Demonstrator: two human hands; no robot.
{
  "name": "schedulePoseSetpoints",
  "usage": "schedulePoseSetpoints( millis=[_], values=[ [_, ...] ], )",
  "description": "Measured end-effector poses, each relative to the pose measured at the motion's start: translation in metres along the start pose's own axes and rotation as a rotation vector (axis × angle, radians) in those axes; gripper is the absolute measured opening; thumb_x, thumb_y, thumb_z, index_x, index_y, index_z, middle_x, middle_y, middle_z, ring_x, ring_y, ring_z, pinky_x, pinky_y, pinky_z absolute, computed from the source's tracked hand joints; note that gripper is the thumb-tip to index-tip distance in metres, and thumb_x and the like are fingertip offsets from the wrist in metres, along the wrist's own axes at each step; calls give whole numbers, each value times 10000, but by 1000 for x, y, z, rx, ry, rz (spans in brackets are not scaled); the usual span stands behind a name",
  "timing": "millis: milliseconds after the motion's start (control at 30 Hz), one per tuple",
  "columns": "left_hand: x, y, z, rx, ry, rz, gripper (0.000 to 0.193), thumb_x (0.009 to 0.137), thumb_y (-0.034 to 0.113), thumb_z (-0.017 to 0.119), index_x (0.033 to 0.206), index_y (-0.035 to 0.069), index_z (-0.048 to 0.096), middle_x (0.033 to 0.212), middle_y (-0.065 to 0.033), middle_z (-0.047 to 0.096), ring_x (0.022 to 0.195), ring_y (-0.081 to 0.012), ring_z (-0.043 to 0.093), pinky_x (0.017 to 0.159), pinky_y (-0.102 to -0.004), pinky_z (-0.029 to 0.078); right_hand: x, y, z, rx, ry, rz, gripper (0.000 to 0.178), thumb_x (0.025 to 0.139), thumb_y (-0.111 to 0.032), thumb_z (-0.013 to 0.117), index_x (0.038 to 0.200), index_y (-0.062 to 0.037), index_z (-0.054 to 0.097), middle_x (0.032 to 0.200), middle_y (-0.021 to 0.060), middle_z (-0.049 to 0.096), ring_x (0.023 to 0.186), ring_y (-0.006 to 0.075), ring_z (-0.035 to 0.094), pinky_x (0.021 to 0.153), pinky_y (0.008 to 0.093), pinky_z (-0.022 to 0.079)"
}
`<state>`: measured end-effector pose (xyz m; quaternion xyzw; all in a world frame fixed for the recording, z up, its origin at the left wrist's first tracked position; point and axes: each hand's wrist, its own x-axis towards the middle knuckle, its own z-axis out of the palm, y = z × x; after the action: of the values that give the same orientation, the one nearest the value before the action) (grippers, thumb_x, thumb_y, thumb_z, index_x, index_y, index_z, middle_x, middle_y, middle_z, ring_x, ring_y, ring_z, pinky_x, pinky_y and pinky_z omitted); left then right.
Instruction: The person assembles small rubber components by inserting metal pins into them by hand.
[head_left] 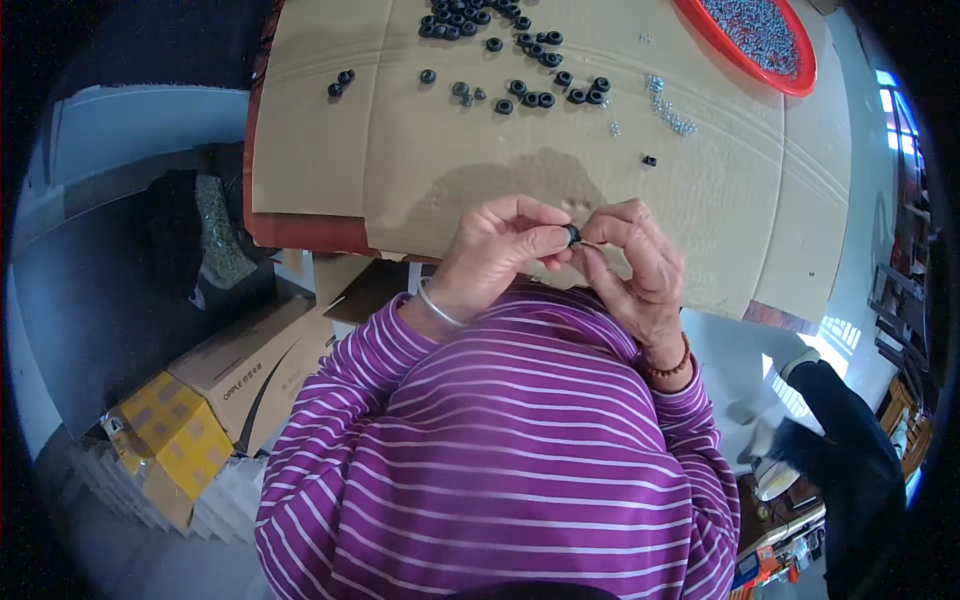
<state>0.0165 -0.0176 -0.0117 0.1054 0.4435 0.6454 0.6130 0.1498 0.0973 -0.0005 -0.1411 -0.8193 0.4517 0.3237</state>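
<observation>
My left hand (497, 250) and my right hand (632, 262) meet above the near edge of a cardboard-covered table (400, 160). Between their fingertips they pinch one small black ring-shaped part (572, 235). Both sleeves are purple with white stripes. A silver bangle circles my left wrist and a bead bracelet my right. Further back on the cardboard lie several loose black rings (530, 92) and a bigger heap of them (465, 18). Small silvery metal pieces (668, 108) are scattered to their right, with a lone black part (649, 160) near them.
A red round tray (795, 75) of small silvery parts sits at the far right corner. Cardboard boxes (250, 365) and yellow packs (175, 425) are stacked on the floor to my left. A dark-clothed figure's leg (845, 460) shows at lower right.
</observation>
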Motion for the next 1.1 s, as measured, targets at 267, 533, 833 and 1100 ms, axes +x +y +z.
schedulePoseSetpoints(
  millis=[267,533,833,1100],
  values=[
    [1,-5,0,-193,-86,-58,135,829,25,588,961,2,600,843,-97,638,747,-157,625,661,-257,530,-7,9,-3,187,9,39,214,604,97,606,794,26,540,768,99,559,703,190,546,630,277,432],
    [3,-6,0,-170,-56,-63,147,826,46,606,961,-11,601,859,-92,620,750,-152,620,655,-253,523,-4,4,-3,217,-4,117,196,648,74,661,816,35,569,769,100,584,711,197,562,638,285,433],
    [0,0,1,68,43,-77,140,822,28,601,958,-5,599,850,-87,639,724,-149,636,633,-258,555,-5,3,-1,-11,-5,-23,232,625,107,650,824,3,594,787,117,590,682,211,576,587,293,449],
    [1,3,0,77,9,-69,135,807,30,622,938,0,607,791,-84,637,681,-136,620,618,-255,540,-2,4,-3,135,-75,104,241,584,130,578,787,1,558,762,92,563,685,187,567,568,274,446]
  ],
)
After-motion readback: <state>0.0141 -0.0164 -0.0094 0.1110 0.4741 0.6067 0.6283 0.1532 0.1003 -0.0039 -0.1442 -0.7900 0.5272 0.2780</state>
